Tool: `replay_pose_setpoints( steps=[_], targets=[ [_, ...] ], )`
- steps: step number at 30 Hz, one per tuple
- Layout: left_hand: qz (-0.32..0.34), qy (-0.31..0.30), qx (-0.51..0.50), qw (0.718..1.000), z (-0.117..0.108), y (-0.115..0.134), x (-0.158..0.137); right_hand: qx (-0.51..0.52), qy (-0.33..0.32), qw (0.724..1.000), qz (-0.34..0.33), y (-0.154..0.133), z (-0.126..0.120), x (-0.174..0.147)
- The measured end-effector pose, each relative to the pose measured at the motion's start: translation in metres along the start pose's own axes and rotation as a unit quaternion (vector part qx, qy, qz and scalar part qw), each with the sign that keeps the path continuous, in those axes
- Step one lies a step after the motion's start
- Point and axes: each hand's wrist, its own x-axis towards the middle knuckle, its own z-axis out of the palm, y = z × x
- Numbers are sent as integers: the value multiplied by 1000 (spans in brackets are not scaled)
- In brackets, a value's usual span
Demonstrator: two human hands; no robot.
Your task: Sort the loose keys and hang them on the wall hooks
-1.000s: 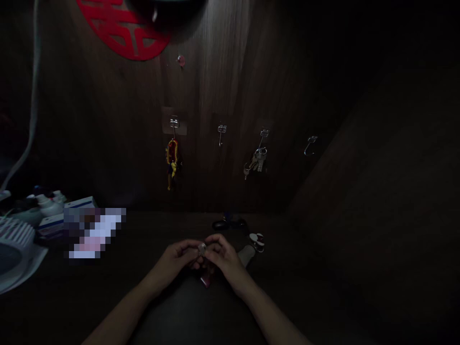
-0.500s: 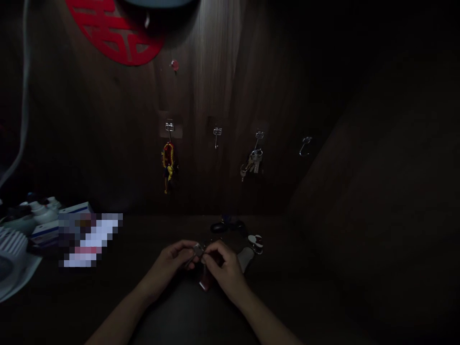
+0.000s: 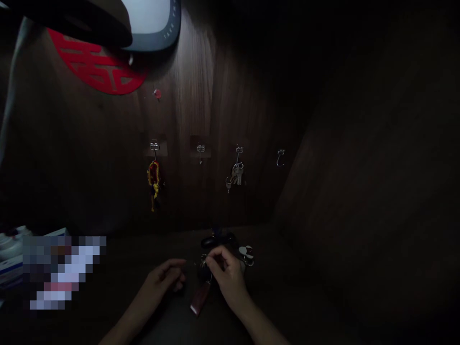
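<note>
Very dim scene; detail is limited. Nearest: two bare forearms enter from the bottom edge over the dark wooden surface (image 3: 118,268).

Right hand (image 3: 227,273): fingers curled, thumb and forefinger pinched on a small metal key ring (image 3: 204,261). A dark red, oblong leather key fob (image 3: 200,298) hangs from that ring, tilted down-left, its lower end near the surface (contact cannot be told).

Left hand (image 3: 166,277): loosely half-open, fingers bent, holding nothing, just beside the fob and apart from the ring.

Just behind the right hand: a small white round keychain charm with red marks (image 3: 246,252), lying on the surface, and a black, rounded object (image 3: 219,238) (too dark to identify).

Far left on the surface: a blurred patch and white-and-blue boxes (image 3: 10,268).

Back: a dark wood-grain panel (image 3: 201,86) with four small metal hooks. First hook carries a red and yellow knotted ornament (image 3: 154,177); third hook carries a bunch of silver keys (image 3: 235,175). Upper left: a red paper cut-out (image 3: 97,67), partly covered by a grey-rimmed object at the top edge.
</note>
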Motion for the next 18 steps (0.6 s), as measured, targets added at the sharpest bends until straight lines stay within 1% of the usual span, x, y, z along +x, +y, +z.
replay_pose_setpoints(
  steps=[3, 7, 10, 13, 14, 16, 18],
  targets=[
    [13, -9, 22, 1000, 0, -2, 2, -6, 31, 999, -32, -8, -17, 14],
    [16, -16, 16, 1000, -1, -7, 5, -33, 95, 991, -85, -25, -50, 45],
    [23, -28, 19, 999, -2, -10, 7, -51, 158, 977, -134, -43, -77, 75],
    [22, -32, 27, 999, -1, -7, 6, -67, 216, 955, -193, -61, -99, 106],
    [20, -33, 27, 999, 0, -6, 5, -65, 221, 950, -209, -67, -104, 116],
    [16, -35, 21, 999, 1, -1, 3, -35, 204, 952, -225, -78, -112, 134],
    [13, -37, 12, 999, 2, 2, 1, -3, 170, 962, -213, -89, -115, 149]
  ],
)
